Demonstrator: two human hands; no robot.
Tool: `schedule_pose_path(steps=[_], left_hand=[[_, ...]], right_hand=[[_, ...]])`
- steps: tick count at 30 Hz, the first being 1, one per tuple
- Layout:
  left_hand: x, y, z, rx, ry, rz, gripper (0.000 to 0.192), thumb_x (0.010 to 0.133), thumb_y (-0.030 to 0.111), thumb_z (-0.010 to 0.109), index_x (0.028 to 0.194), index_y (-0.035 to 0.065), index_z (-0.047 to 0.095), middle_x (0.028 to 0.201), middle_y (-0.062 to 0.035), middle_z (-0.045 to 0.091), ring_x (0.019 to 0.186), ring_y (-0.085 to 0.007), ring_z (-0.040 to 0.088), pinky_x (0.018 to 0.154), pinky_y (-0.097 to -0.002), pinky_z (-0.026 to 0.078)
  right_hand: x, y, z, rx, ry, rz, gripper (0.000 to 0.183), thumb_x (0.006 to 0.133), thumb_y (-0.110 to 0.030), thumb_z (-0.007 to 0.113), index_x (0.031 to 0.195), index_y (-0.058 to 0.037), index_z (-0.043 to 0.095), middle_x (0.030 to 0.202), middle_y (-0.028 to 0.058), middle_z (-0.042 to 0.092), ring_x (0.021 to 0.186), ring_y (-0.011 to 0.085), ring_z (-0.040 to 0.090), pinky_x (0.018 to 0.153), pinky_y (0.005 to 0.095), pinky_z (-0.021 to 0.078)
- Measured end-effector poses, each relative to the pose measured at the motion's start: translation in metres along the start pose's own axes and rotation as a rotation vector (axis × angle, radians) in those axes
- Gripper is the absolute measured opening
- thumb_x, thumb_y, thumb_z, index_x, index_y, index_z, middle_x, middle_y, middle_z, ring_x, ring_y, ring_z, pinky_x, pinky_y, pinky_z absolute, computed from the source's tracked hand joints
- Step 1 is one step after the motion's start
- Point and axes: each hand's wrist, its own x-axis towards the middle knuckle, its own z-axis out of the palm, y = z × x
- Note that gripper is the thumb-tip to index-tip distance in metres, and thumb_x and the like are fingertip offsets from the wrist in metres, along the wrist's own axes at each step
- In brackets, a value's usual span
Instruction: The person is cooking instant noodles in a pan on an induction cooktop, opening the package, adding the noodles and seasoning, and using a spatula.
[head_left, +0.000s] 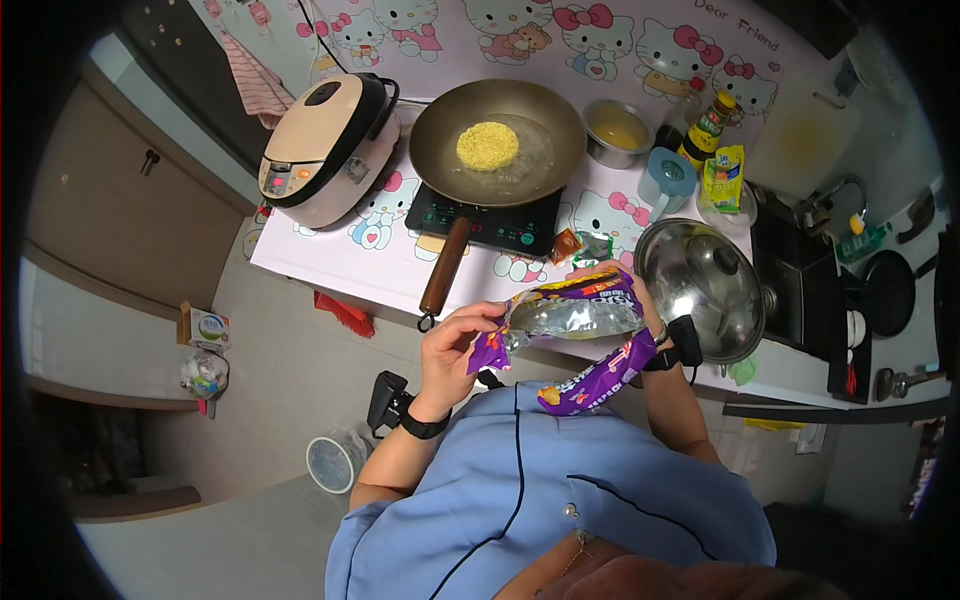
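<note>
My left hand (454, 349) pinches one end of a torn purple plastic noodle packet (626, 360), whose silvery inside faces up. Around the packet's other end is my right hand (651, 300), its fingers partly hidden behind the film. A long torn flap hangs down in front of my blue top. Beyond my hands, a round cake of dried instant noodles (487, 146) lies in shallow water in a wok (435, 165). The wok rests on a black induction cooker (487, 227), its wooden handle (448, 270) pointing towards me. Two seasoning sachets (566, 245) lie beside the cooker.
A rice cooker (322, 150) stands left of the wok. To the right are a metal bowl with yellowish liquid (619, 135), a blue lidded jug (667, 182), a sauce bottle (703, 141), a domed steel lid (697, 300) and a black sink (795, 262).
</note>
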Motion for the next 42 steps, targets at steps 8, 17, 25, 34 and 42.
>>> schedule_pose_path(steps=[8,17,25,34,42], left_hand=[[0.003,0.0,-0.001,-0.022,-0.03,0.011,0.02,0.073,-0.003,0.065,0.092,-0.0029,0.058,0.108,-0.0149,0.056,0.102,-0.0227,0.054,0.088,-0.0328,0.043],[-0.015,0.021,0.003,0.37,-0.202,-0.171,0.048,0.066,0.011,0.073,0.11,0.005,0.056,0.112,-0.0128,0.057,0.109,-0.0259,0.05,0.092,-0.0342,0.038],[-0.11,0.019,-0.041,0.488,0.056,-0.349,0.026,0.066,-0.001,0.06,0.09,0.0067,0.066,0.103,-0.0075,0.062,0.09,-0.0218,0.055,0.083,-0.0323,0.04],[-0.294,-0.008,-0.122,0.911,0.781,-0.482,0.014,0.076,0.009,0.065,0.089,0.0049,0.065,0.091,-0.0078,0.064,0.086,-0.0223,0.058,0.081,-0.0323,0.04],[-0.445,-0.06,-0.267,0.727,1.657,-0.745,0.02,0.081,0.013,0.063,0.095,-0.0009,0.063,0.086,-0.0073,0.063,0.072,-0.012,0.056,0.068,-0.0234,0.044]], right_hand=[[0.001,-0.005,0.004,0.004,0.075,0.01,0.02,0.087,-0.011,0.048,0.104,-0.0015,0.052,0.102,0.0068,0.059,0.093,0.0125,0.055,0.084,0.025,0.0433],[-0.016,0.02,0.021,-0.069,-0.158,0.106,0.019,0.082,0.003,0.054,0.1,0.0008,0.049,0.101,0.0084,0.057,0.093,0.0111,0.054,0.084,0.0258,0.0444],[-0.042,0.112,0.043,-0.084,-0.352,0.448,0.039,0.079,0.002,0.058,0.115,0.0027,0.044,0.101,0.0088,0.056,0.095,0.0122,0.054,0.084,0.0258,0.0446],[-0.041,0.146,0.083,-0.462,-0.586,0.773,0.022,0.084,-0.005,0.056,0.104,0.003,0.052,0.092,0.0113,0.063,0.082,0.0131,0.061,0.069,0.0225,0.0485],[-0.051,0.208,0.168,-0.576,-0.397,0.93,0.014,0.084,-0.006,0.055,0.098,-0.0012,0.056,0.086,0.0057,0.064,0.073,0.0084,0.06,0.052,0.0189,0.0435]])
